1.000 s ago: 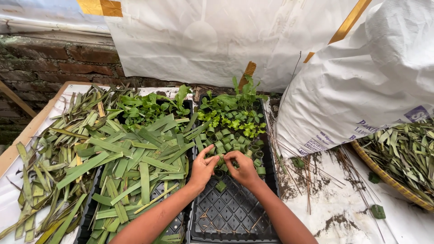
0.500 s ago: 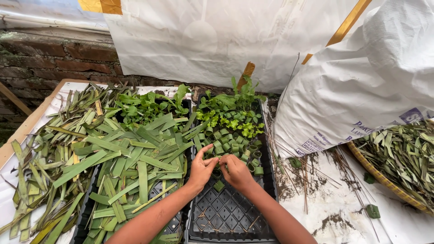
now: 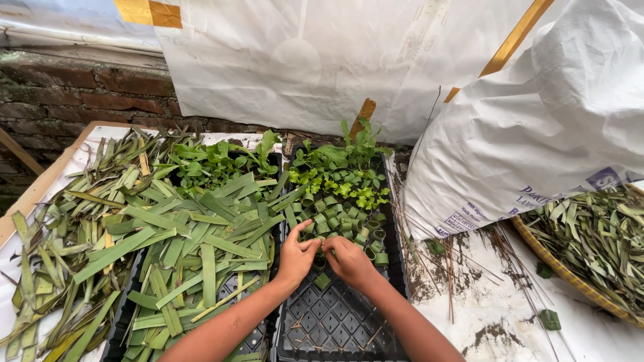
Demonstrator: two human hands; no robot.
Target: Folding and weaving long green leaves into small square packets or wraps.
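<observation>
Two hands over the black seedling tray, fingertips meeting right at the front edge of the rolled leaf cups. Left hand curled in, fingers bunched together and pointing down toward the rolled green leaf cups; thumb tucked toward the right hand. Right hand same deal, fingers pressed together and bent down at the same spot. Looks like a pinch on something small between them, but can't tell what, too hidden by the knuckles.

Cups packed in rows across the middle of the tray, with leafy seedlings filling the far end. Near half of the tray bare cells, plus one lone cup sitting in a cell just below the hands.

Left of that, a pile of cut leaf strips lying across a second black tray, more strips spilling out over the white sheet. Big white sack leaning in on the right, woven basket of leaf scraps beside it. Brick wall behind.
</observation>
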